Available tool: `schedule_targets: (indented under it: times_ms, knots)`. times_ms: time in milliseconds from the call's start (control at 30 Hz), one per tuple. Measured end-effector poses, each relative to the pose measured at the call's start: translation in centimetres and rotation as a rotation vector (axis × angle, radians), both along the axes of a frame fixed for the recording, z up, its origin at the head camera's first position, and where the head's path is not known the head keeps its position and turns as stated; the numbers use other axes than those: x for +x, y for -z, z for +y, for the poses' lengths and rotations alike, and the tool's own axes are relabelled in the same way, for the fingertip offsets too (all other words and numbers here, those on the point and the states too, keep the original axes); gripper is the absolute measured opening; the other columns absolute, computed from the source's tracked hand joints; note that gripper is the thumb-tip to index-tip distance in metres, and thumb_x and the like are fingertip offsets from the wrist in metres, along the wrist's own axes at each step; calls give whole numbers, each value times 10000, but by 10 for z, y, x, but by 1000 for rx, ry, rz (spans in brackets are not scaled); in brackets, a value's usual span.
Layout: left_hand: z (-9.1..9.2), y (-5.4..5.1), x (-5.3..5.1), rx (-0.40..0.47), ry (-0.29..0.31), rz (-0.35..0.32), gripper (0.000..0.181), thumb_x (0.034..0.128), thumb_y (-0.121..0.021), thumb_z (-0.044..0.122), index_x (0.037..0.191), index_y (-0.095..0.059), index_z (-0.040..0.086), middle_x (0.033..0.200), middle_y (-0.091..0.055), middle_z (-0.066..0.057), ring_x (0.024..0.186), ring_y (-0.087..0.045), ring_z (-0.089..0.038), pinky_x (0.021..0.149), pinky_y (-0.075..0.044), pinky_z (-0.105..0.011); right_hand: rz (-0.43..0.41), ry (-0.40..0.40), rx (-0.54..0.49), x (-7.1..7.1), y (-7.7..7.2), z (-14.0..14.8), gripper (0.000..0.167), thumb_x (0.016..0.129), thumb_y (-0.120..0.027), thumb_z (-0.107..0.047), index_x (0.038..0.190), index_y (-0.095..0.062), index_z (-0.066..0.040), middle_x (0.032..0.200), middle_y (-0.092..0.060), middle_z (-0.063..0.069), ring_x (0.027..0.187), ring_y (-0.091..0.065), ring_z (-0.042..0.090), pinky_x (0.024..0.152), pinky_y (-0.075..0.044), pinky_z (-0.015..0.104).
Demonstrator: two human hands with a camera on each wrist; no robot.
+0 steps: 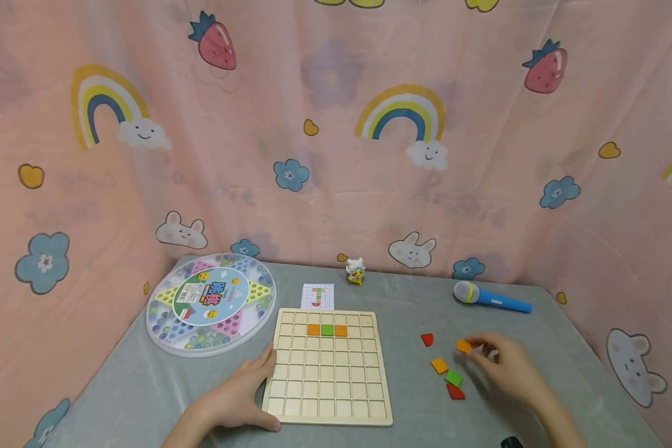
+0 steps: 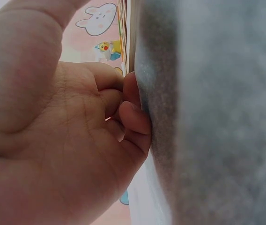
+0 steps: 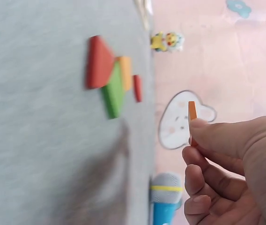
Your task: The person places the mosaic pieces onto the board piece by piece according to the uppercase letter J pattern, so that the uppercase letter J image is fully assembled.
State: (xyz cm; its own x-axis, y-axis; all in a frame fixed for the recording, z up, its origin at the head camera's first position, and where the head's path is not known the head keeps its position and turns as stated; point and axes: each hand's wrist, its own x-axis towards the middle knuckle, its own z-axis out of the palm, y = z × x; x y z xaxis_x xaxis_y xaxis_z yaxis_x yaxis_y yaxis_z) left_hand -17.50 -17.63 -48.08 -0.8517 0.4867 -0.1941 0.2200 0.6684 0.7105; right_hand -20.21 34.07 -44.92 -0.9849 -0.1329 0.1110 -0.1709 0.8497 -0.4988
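A pale wooden grid board [image 1: 325, 373] lies on the table. Across one of its upper rows sit a green square tile [image 1: 327, 330] and an orange square tile on either side. My left hand [image 1: 238, 393] rests along the board's left edge, thumb by the near left corner. My right hand [image 1: 506, 367] pinches an orange square tile [image 3: 192, 110] between thumb and fingertips, held above the table. Near it lie an orange tile [image 1: 439, 365], a green tile [image 1: 453, 378], a red rounded tile [image 1: 456, 391] and a smaller-looking red tile [image 1: 427, 340].
A small card [image 1: 317, 295] printed with a coloured grid pattern touches the board's far edge. At the left is a round Chinese checkers box [image 1: 165, 336]. A small figurine [image 1: 355, 272] stands at the back; a blue toy microphone [image 1: 495, 298] lies back right. Patterned pink cloth [image 1: 336, 211] hangs behind.
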Motion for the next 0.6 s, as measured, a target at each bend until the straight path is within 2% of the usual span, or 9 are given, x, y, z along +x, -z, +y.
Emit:
schedule_targets:
  times_ms: [133, 267, 600]
  knots:
    - [-1, 3, 0, 9, -3, 3, 1355, 694, -954, 562, 1654, -227, -60, 1761, -110, -234, 1540, -252, -489, 1190, -293, -701, 38, 0, 21, -2, -11, -9, 258, 980, -765, -152, 1220, -764, -57, 1059, -724, 14, 833, -546, 109, 651, -454, 255]
    - [-1, 2, 1, 3, 0, 13, 1356, 694, -953, 561, 1655, -223, -58, 1759, -111, -238, 1530, -268, -488, 1184, -313, -690, 40, -19, 48, -7, -17, -22, 266, 980, -772, -194, 1215, -771, -68, 1026, -707, -1, 830, -547, 133, 639, -446, 252]
    - [-1, 3, 0, 15, -12, -1, 1369, 682, -954, 577, 1656, -228, -53, 1758, -112, -242, 1549, -213, -521, 1191, -265, -720, 53, -29, 1, -19, -5, -75, 242, 955, -791, -144, 1182, -785, -61, 1023, -726, 43, 810, -563, 143, 640, -483, 251]
